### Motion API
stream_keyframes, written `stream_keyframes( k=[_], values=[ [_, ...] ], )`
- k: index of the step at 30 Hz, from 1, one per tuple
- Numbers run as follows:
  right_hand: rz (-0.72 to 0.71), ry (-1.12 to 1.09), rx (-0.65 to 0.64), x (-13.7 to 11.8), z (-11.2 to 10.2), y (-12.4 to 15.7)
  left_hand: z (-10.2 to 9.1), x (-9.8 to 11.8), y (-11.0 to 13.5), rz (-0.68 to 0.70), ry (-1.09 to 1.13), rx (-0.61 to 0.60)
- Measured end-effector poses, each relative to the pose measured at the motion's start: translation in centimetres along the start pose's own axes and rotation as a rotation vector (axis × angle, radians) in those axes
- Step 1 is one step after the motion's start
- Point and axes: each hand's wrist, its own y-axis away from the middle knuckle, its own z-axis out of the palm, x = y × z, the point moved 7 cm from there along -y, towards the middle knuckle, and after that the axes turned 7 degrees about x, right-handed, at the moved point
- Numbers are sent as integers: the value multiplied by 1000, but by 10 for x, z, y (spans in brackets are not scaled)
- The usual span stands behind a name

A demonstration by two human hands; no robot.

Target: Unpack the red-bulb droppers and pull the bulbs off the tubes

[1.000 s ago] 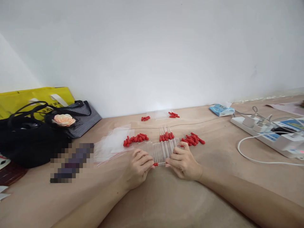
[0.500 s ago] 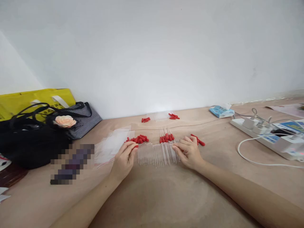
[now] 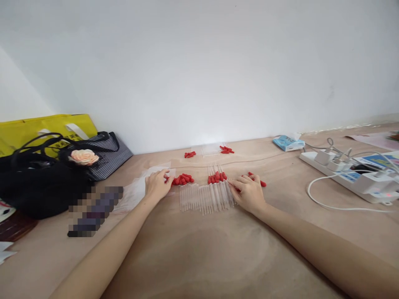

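Note:
My left hand (image 3: pixel 158 185) reaches to the left end of a pile of red rubber bulbs (image 3: pixel 183 179). Its fingers are apart, with red showing between them. At the right end of a row of thin clear tubes (image 3: pixel 202 197) lies my right hand (image 3: pixel 249 193). Its index finger and thumb are spread beside the outermost tubes; I see nothing held. Just beyond the row, several clear droppers with red bulbs (image 3: pixel 217 177) lie side by side, tips away from me. More red bulbs (image 3: pixel 263 183) show behind my right hand, partly hidden by it.
Clear plastic sleeves (image 3: pixel 132 193) lie under and left of my left hand. Further back are more red bulbs (image 3: pixel 190 154) and clear tubes (image 3: pixel 211 150). Bags (image 3: pixel 43 187) stand at left. At right are a tissue pack (image 3: pixel 288 143) and a power strip (image 3: pixel 352 178) with cables.
My left hand has moved left and away from me to the bulb pile; the red bulb at its fingertips is gone from there. The thin tube pointing left from my right hand no longer shows.

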Motion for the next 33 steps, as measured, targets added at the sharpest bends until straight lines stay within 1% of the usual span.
stream_keyframes(
  k=[1, 3, 4, 5, 6, 9, 12, 15, 17, 20, 23, 26, 28, 30, 33],
  values=[
    [-11, 8, -17, -2, 1, 0, -7, 5, 6, 42, 10, 71],
    [-30, 16, -46, -6, 2, 1, -23, 20, 24, 189, 76, 198],
    [-36, 16, -58, -8, 2, 1, -27, 31, 36, 300, 141, 186],
    [-41, 13, -70, -10, 2, 1, -30, 41, 48, 407, 216, 143],
    [-45, 9, -81, -11, 2, 2, -33, 47, 60, 469, 282, 111],
    [-61, 1, -114, -17, 0, 4, -40, 55, 82, 496, 392, 55],
    [-81, -15, -146, -20, -2, 5, -43, 58, 87, 495, 426, 80],
    [-68, -53, -147, -19, -5, 4, -40, 64, 79, 490, 419, 96],
    [-37, -79, -99, -15, -9, 3, -32, 73, 67, 467, 387, 64],
    [15, -88, -24, -7, -14, 0, -13, 96, 43, 382, 293, -37],
    [60, -51, -10, 4, -12, -2, 9, 125, 19, 296, 209, -149],
    [97, -16, -8, 14, -10, -3, 28, 147, 1, 216, 174, -253],
    [125, -11, -12, 20, -8, -3, 38, 154, -6, 160, 153, -320],
    [150, -14, -16, 24, -6, -3, 45, 157, -10, 112, 144, -359],
    [174, -29, -10, 24, -8, -4, 43, 158, -10, 86, 163, -348]
  ],
)
